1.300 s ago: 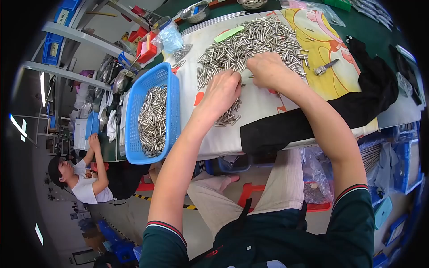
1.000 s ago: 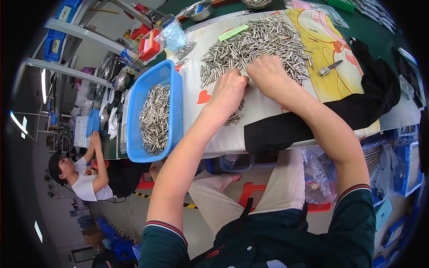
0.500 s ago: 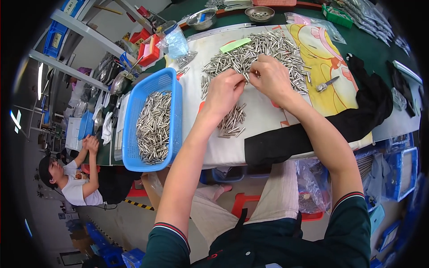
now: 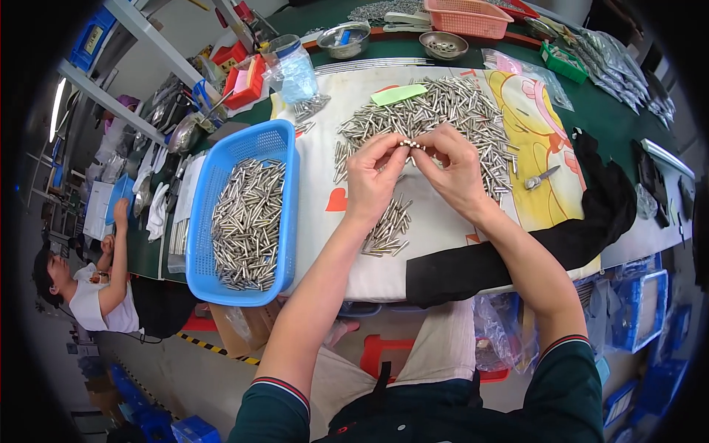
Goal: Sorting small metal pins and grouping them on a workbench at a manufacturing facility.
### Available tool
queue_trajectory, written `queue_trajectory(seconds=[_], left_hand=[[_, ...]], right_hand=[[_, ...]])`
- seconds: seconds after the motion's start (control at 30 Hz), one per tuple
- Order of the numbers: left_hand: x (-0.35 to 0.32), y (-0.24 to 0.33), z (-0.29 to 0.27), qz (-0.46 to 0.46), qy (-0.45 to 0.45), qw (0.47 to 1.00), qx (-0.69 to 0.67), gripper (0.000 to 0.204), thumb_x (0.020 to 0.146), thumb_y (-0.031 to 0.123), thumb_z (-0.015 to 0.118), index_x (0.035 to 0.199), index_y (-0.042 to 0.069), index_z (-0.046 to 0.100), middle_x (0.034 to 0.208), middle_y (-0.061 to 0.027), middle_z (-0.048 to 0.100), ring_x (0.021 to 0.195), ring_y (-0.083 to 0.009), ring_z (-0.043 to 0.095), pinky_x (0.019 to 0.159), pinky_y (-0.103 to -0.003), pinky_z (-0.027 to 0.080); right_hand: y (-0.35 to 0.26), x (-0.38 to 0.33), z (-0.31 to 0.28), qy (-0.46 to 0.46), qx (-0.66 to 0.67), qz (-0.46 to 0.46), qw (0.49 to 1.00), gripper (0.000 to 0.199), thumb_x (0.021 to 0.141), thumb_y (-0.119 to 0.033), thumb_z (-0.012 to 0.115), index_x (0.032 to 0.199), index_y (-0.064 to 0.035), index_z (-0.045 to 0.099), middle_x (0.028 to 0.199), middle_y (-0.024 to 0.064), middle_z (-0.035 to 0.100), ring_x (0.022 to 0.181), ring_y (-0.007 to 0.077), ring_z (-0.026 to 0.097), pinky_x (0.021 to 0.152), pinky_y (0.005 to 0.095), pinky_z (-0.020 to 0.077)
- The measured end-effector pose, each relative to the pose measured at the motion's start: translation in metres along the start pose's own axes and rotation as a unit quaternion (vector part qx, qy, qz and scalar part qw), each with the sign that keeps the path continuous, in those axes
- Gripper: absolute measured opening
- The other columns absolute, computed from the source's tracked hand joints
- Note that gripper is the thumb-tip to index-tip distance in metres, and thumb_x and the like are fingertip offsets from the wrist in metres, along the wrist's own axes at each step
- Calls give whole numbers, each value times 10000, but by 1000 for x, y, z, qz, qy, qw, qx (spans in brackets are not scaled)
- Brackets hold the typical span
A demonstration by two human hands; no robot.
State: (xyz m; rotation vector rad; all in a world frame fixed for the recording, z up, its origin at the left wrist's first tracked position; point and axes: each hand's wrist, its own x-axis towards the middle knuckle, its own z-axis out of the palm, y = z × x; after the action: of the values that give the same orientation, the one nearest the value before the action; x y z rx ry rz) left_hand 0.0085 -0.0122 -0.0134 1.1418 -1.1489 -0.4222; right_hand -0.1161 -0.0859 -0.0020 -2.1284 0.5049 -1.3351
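Over the near edge of a large heap of short metal pins [image 4: 473, 111], my left hand [image 4: 369, 181] and my right hand [image 4: 456, 168] meet fingertip to fingertip. Pinched between both is a small row of metal pins [image 4: 410, 144], seen end-on. Below my hands a smaller pile of pins [image 4: 388, 230] lies on the pale printed cloth [image 4: 325, 244], partly hidden by my left wrist. A light green slip [image 4: 399, 94] rests on top of the heap. To the left, a blue plastic basket [image 4: 244, 297] holds many more pins [image 4: 249, 229].
Right of the heap lies a small bladed tool [image 4: 543, 178]. Black fabric [image 4: 458, 279] stretches under my right forearm. Metal bowls [image 4: 444, 46], a pink basket [image 4: 467, 20] and a green tray [image 4: 563, 63] line the back. Another person [image 4: 103, 295] sits at far left.
Both hands have risen off the heap, with fingertips together around a row of pins now visible. My view has shifted slightly. The other person's hands have moved apart.
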Motion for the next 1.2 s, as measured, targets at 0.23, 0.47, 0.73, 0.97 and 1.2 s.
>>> queue_trajectory(seconds=[0.23, 0.47, 0.73, 0.97, 1.2], left_hand=[[-3, -1, 3, 67, 20, 997, 42, 151, 828, -1, 600, 974, 3, 640, 846, -71, 647, 680, -107, 591, 611, -227, 478], [-5, 0, 3, 72, 23, 996, 41, 161, 826, -17, 600, 978, 15, 642, 837, -64, 644, 680, -106, 584, 608, -229, 473], [-5, 0, 3, 85, 24, 995, 41, 154, 833, -15, 595, 975, 19, 646, 853, -59, 643, 694, -107, 581, 618, -227, 476], [-5, 2, 3, 88, 22, 995, 43, 157, 838, -14, 590, 981, 14, 646, 864, -60, 643, 705, -110, 585, 623, -228, 479], [-6, 0, 3, 87, 29, 995, 34, 146, 840, -5, 595, 975, 16, 646, 860, -60, 640, 704, -110, 582, 622, -229, 477]], right_hand=[[0, -2, 1, 19, 6, -30, 999, 134, 708, -13, 674, 839, -39, 672, 690, 39, 541, 580, 136, 508, 486, 258, 387], [0, -3, 2, 30, 17, -31, 999, 168, 700, -14, 682, 861, -60, 695, 690, 33, 544, 567, 121, 487, 466, 252, 360], [1, -4, 3, 32, 20, -40, 998, 187, 697, -22, 694, 877, -73, 703, 697, 27, 545, 561, 117, 479, 466, 247, 366], [1, -4, 3, 32, 20, -35, 999, 199, 692, -20, 700, 882, -76, 706, 706, 25, 547, 564, 115, 480, 468, 245, 370], [0, -4, 3, 30, 22, -32, 999, 201, 693, -18, 697, 887, -74, 706, 695, 24, 544, 566, 115, 484, 472, 243, 375]])
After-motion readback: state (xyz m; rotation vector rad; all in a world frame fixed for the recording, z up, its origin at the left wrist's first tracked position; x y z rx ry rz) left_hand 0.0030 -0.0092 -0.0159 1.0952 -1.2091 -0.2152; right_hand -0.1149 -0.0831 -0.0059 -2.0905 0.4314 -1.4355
